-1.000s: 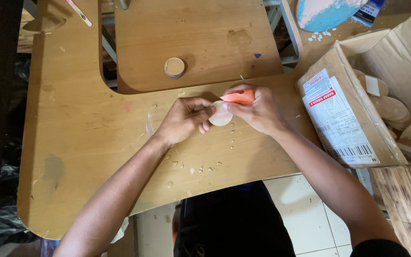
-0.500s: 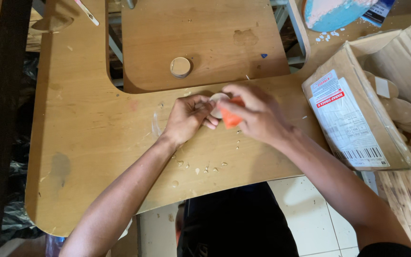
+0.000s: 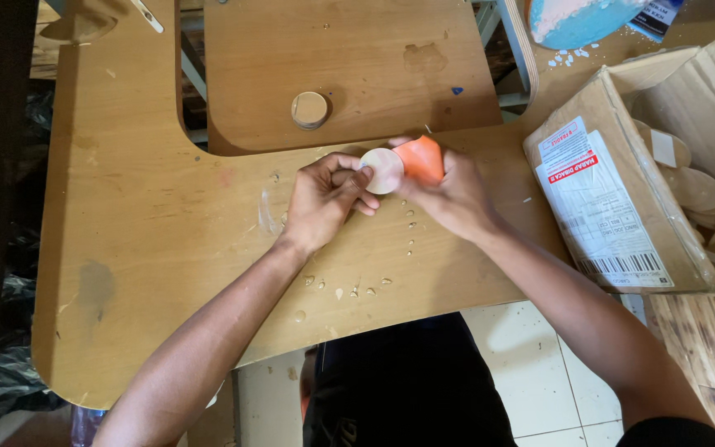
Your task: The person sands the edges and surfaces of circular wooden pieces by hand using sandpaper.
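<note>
Left hand (image 3: 322,199) pinches a round wooden disc (image 3: 383,170) at its edge, just above the surface (image 3: 151,248) mid-scene. Right hand (image 3: 448,194) grips an orange sanding pad (image 3: 420,159) vs the disc's right side. Cardboard box (image 3: 614,207) w/ more discs sits right.

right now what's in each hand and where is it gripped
The left hand pinches a pale round wooden disc by its left edge. The right hand presses a folded orange piece against the disc's right edge.
</note>
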